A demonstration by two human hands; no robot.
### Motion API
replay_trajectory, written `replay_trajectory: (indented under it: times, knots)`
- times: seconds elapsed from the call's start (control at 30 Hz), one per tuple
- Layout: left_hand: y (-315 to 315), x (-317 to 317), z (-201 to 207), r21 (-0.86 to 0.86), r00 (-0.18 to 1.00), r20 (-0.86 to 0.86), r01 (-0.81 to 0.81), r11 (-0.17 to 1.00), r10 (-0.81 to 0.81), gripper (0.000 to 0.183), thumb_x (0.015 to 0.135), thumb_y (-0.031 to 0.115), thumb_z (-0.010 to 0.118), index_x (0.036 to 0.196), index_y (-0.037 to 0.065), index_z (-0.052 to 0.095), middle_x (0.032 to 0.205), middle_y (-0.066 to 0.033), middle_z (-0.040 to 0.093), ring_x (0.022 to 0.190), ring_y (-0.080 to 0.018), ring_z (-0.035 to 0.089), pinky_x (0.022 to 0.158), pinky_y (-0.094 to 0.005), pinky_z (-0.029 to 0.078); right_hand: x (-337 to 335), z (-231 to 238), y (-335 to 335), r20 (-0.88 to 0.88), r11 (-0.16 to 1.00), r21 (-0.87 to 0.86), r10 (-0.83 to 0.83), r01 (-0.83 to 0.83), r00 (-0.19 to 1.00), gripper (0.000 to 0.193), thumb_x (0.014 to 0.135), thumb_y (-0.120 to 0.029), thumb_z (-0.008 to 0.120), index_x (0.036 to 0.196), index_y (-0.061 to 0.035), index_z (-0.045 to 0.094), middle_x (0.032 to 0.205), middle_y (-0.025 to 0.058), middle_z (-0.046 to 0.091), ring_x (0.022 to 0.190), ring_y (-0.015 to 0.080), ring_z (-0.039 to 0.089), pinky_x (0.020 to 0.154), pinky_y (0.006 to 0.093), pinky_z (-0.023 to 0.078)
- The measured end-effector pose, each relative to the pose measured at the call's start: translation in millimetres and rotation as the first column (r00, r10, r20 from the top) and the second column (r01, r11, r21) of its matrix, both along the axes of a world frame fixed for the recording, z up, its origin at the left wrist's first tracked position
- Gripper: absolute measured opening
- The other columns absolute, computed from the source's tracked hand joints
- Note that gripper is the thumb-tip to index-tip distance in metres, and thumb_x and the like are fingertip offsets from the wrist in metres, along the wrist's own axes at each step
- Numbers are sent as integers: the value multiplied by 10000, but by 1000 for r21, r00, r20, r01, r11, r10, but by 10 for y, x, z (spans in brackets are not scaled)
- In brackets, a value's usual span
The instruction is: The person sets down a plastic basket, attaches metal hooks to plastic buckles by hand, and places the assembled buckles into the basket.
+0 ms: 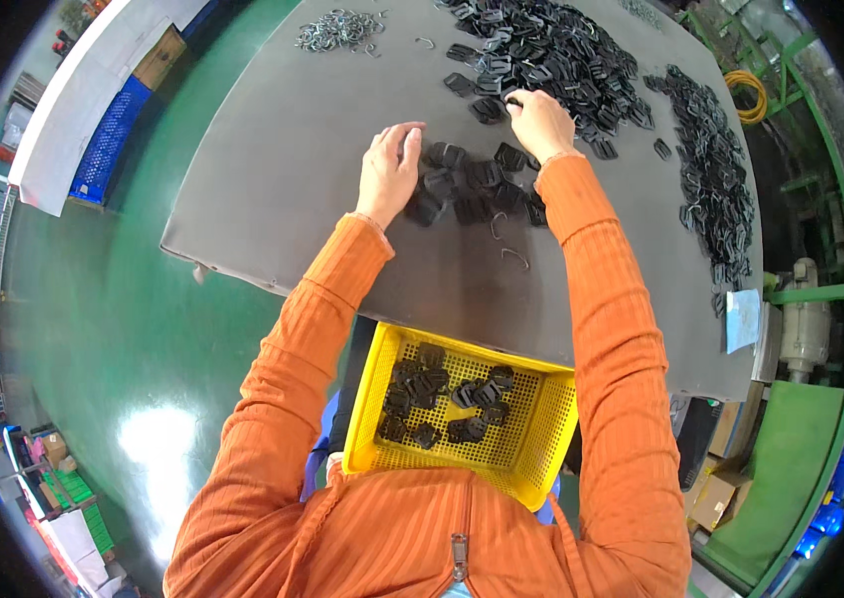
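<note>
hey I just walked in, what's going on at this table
A person in an orange top is handling black pieces at a gray table. The right hand is at the edge of the large black heap, apparently touching a piece. The left hand is beside a smaller black cluster; its grip is unclear. A yellow basket below holds some black pieces.

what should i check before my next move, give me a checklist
1. Yellow basket has room: ok, part of its bottom is bare.
2. Nearer group of black pieces within reach: ok, beside the left hand.
3. Loose hooks put away: not ok, two lie near that group.
4. Right hand holding a piece: cannot tell, large black pile behind its fingertips.
5. Left hand empty: cannot tell, palm turned from view.
</note>
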State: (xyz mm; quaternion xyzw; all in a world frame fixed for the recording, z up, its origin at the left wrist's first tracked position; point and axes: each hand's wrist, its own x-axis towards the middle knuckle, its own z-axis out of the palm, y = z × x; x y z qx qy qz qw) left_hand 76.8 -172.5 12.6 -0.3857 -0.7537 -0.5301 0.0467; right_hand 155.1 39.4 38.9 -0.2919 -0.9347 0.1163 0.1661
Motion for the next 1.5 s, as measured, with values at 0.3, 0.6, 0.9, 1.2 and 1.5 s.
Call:
replay_trajectory:
  times: [0.3,0.6,0.9,1.2,1.5]
  knots:
    - [104,-473,-73,47,996,81,41,998,-44,215,885,193,531,984,33,635,862,-138,617,756,-260,599,710,-336,474,-12,246,-8,27,934,-306,201,-183,979,262,818,-234,539,1021,-126,665,989,125,663,955,282,619,835,377,473]
    - [257,-173,108,-434,946,-174,174,884,-272,176,776,209,654,806,37,636,857,-88,595,920,-274,543,795,-374,448,318,117,37,176,938,-310,219,-157,960,233,793,-255,579,913,-94,697,899,118,682,862,276,639,769,373,490]
    - [196,-273,533,-411,963,-52,221,884,-265,178,785,116,618,910,-4,576,776,-161,650,731,-268,639,653,-352,495,173,9,-187,-68,882,-293,367,-370,928,313,758,-179,661,1055,-98,602,1029,160,632,1003,322,586,863,390,462]
    - [261,-798,631,-12,415,856,611,791,-307,194,829,135,567,972,3,568,665,6,501,560,-68,438,501,-216,380,-121,1,-40,34,955,-293,54,-42,998,483,738,-190,555,1221,-184,564,1038,187,637,990,337,601,870,416,468]
    - [1066,-1108,7,-430,979,-157,53,901,-132,435,822,276,606,1205,77,551,1195,-110,589,1026,-333,580,882,-373,465,-338,77,36,220,986,95,114,-138,969,210,792,-129,536,937,-182,680,892,126,672,843,305,646,739,408,511]
